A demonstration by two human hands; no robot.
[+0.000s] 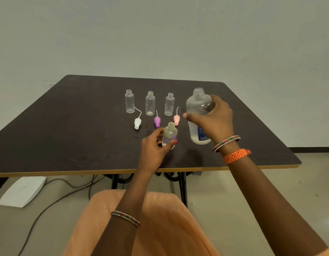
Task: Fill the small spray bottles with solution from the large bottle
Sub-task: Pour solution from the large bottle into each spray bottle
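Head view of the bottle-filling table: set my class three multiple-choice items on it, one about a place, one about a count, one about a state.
1. Where does the pink cap lie?
A. On the floor
B. On the table, in front of the row's rightmost small bottle
C. Screwed onto the big bottle

2. How many small bottles stand untouched in the back row?
A. One
B. Three
C. Five

3. What is the state of the big bottle?
A. Capped and lying flat
B. Full to the neck
C. Open-topped, held by the right hand

Answers:
1 B, it lies on the tabletop beside the purple cap.
2 B, three stand in a row; a fourth is in the left hand's grip.
3 C, its neck is bare and fingers wrap it.
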